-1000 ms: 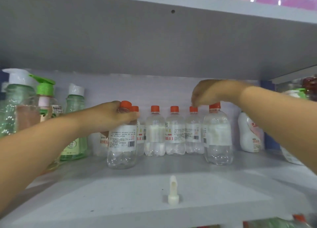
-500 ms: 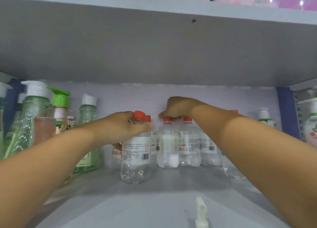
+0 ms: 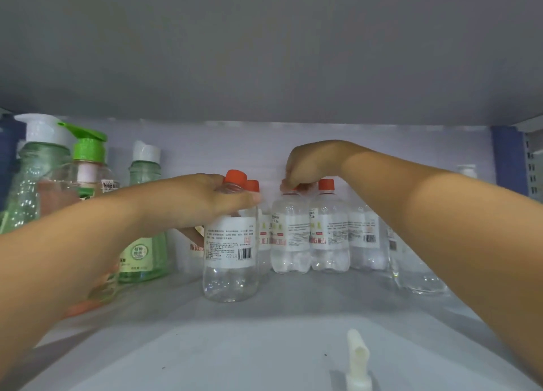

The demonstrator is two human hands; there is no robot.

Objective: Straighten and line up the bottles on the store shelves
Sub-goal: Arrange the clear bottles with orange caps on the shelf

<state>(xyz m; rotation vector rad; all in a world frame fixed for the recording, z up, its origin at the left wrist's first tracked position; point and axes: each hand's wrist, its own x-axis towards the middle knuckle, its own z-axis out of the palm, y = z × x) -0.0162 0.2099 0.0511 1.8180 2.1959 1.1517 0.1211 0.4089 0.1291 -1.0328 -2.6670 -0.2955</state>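
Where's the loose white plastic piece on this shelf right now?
In the head view, the white plastic piece stands at the shelf's front edge, right of centre, alone in front of the red-capped bottles.

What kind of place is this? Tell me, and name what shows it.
Probably a shop shelf: a row of matching red-capped bottles with barcoded labels, green soap bottles beside them, on a grey shelf board.
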